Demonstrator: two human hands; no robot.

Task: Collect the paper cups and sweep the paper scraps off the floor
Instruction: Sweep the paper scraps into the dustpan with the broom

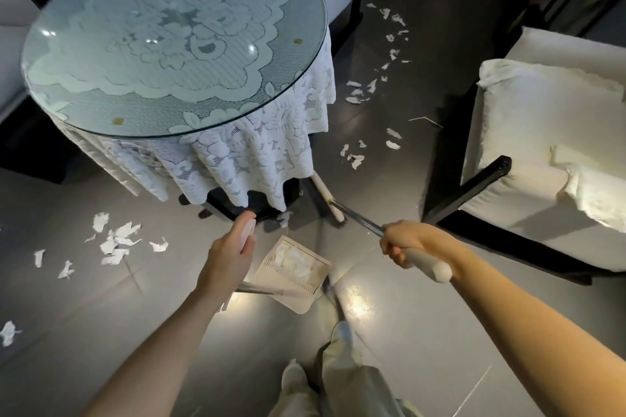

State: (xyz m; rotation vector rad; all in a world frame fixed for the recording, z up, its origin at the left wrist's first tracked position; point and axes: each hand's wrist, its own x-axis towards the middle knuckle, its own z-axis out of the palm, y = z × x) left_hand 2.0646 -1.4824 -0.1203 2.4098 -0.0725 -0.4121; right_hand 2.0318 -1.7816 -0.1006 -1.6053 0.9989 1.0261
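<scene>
The paper scraps (pixel 115 244) are torn white bits with ragged edges, some curled, bright against the dark glossy floor (pixel 406 332). They lie in two main groups. One loose heap of about a dozen pieces sits on the left, beside the lace cloth (pixel 244 159) that hangs from the round glass tabletop (pixel 169 105). A longer trail of some two dozen runs along the right, between the tabletop and a white armchair (pixel 542 112). One stray piece lies at the far lower left and another just by the dark table base. The smallest are too fine to count exactly.

There is one dustpan (pixel 294 281), cream-coloured with a toothed edge, and pale scraps are already in it. It stands on the floor just below and to the right of the left hand (pixel 230 257), whose grip is closed round the top of its upright white handle.

There is one broom (pixel 359 222). The right hand (pixel 401 240) holds its cream handle end in a full fist. The dark shaft runs up and left to a pale head on the floor near the table base. The left heap lies well apart from both hands, and the nearest pieces of the right trail lie beyond the broom head.
</scene>
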